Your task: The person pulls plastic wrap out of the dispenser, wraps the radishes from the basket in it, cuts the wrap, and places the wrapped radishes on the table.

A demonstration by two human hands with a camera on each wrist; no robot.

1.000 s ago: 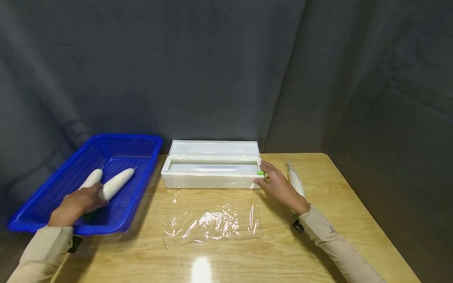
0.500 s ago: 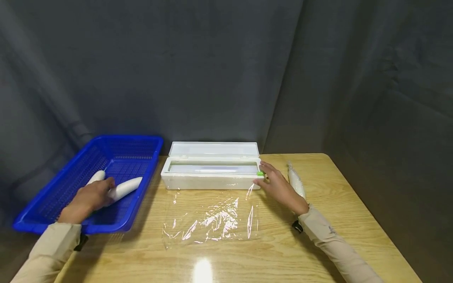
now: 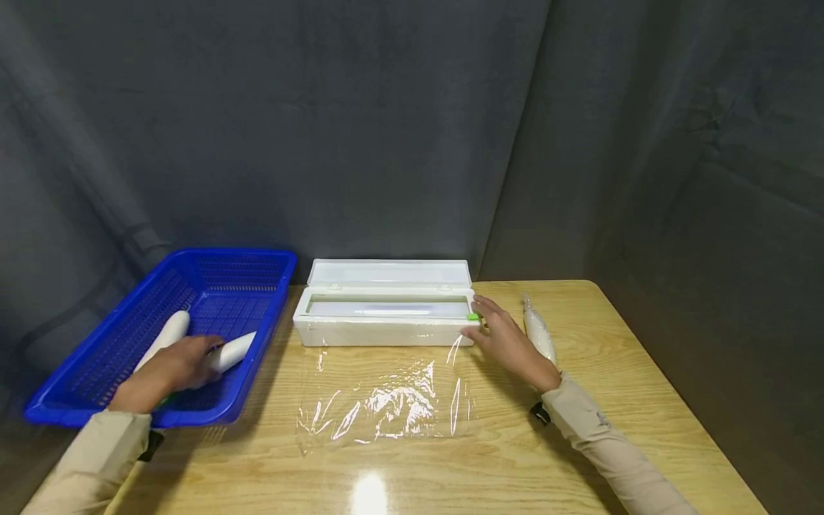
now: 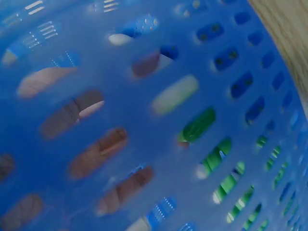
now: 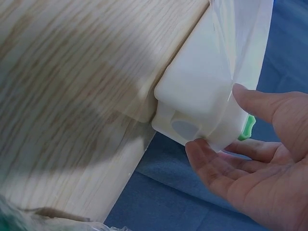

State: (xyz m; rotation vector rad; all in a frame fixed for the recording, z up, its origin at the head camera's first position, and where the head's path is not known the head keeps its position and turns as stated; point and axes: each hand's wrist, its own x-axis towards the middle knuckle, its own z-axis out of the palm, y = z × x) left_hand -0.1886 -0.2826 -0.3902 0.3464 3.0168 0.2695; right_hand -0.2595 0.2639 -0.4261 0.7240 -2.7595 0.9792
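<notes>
In the head view my left hand [image 3: 170, 372] reaches into a blue plastic basket [image 3: 38, 408] and grips a white radish [image 3: 237, 350], whose tip end shows past the fingers. A second white radish [image 3: 169, 335] lies on its left. Through the basket slots, the left wrist view shows fingers [image 4: 98, 151] and something green [image 4: 199, 125]. My right hand [image 3: 511, 347] holds the right end of a white cling film dispenser [image 3: 386, 331], thumb at the front edge and fingers round the end, beside a green slider [image 5: 248, 127]. The dispenser's lid [image 3: 389, 272] stands raised.
A sheet of cling film [image 3: 399, 408] runs from the dispenser toward me over the wooden table [image 3: 418, 479]. Right of my right hand lies a film-wrapped white radish [image 3: 539, 332]. Dark curtains [image 3: 386, 129] hang behind and at the right.
My left hand has moved right inside the basket, and the gripped radish has shifted right toward the basket's wall. My right hand stays at the dispenser's end.
</notes>
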